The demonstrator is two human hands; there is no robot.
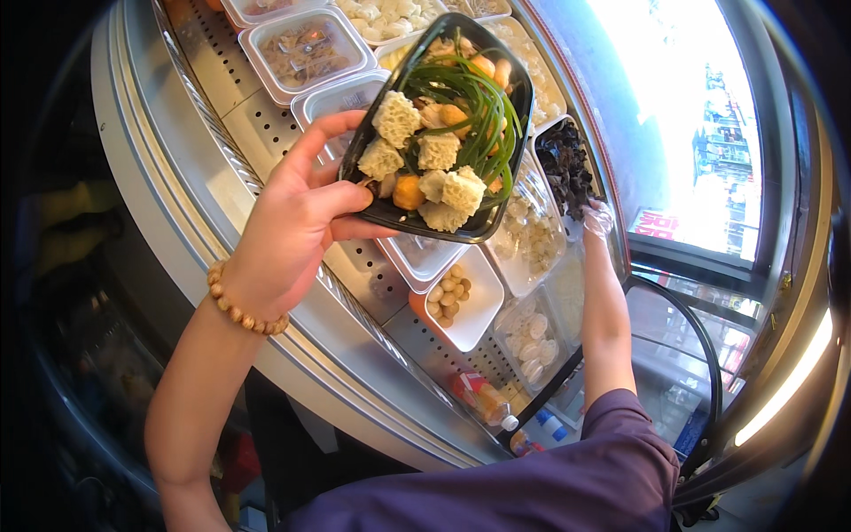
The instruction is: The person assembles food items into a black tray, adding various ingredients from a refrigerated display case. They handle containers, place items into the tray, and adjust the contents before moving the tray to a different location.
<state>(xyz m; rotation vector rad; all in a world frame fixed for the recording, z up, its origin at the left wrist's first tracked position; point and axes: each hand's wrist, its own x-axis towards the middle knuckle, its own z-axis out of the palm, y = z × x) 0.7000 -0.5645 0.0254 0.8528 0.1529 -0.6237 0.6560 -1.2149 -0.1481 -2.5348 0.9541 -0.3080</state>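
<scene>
The black tray (441,133) is being clamped at its rim by the left hand (288,235); it is best being kept level; the gloved right hand (597,217) is being reached toward the dark fungus (567,168), its finger spread being impossible to tell.

Two hands are seen: one left hand (288,226), by which one black tray (496,199) is held, and one right hand (597,218), covered by one clear glove, at the far right. One bead bracelet (241,312) is worn on the left wrist. Five pale honeycomb-textured pieces (396,118) are counted on the tray, along with one bunch of green stalks (479,106). About nine or ten food containers are set in the counter; an exact count is prevented by the tray. One container of dark fungus (567,168) and one of small round balls (461,297) are distinguished. Two or three bottles (483,401) lie near.
</scene>
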